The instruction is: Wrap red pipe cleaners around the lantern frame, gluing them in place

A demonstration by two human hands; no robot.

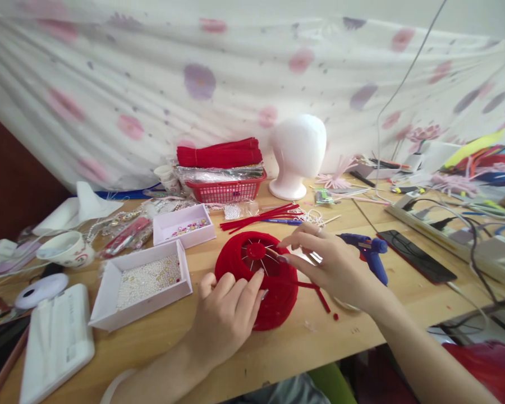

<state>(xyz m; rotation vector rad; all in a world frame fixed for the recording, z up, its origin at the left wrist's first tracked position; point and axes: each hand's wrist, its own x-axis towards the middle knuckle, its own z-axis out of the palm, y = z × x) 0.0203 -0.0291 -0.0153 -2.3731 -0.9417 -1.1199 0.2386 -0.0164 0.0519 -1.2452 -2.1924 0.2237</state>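
While bracing a round red piece (pixel 278 308) on the table (pixel 311 353), tending its spokes (pixel 265 270)

Resting the left hand (pixel 229 306), bent, on the near edge, perhaps against slipping; pinching with the right hand (pixel 328 261), probably for fine work; impossible to tell whether gripping with either.

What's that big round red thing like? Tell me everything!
The round red thing looks soft and fuzzy, like velvet. Thin pale spokes spread from a small red disc in its hollow top. It sits on the wooden table. The left hand touches its near left side, the right hand is at its upper right, and a red strip leaves its right side.
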